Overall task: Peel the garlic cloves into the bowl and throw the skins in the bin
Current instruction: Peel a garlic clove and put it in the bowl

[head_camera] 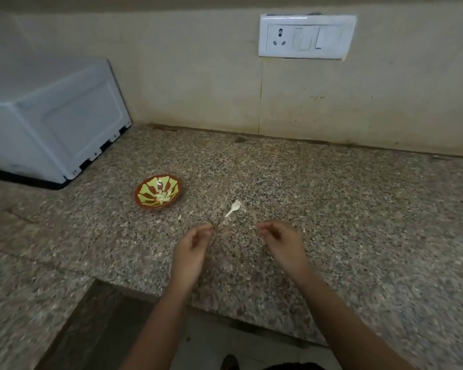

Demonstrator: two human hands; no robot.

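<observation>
The speckled brown-grey granite surface [332, 209] fills most of the view and meets a beige tiled wall [198, 84] at the back. A white boxy microwave oven [51, 124] sits on the surface at far left. A white plastic switch-and-socket plate [306, 36] is fixed to the wall at upper right. Both bare forearms reach in from below. The left hand [194, 243] and right hand [280, 237] hover near each other above the surface, motion-blurred, fingers loosely curled and released, with nothing visible in either. A small round brown bowl with yellow-green petal pattern [145, 192] stands left of centre and holds pale peeled garlic cloves [163, 196]. A pale scrap of garlic skin with a stalk [233, 207] lies on the surface between the bowl and the right hand.
</observation>
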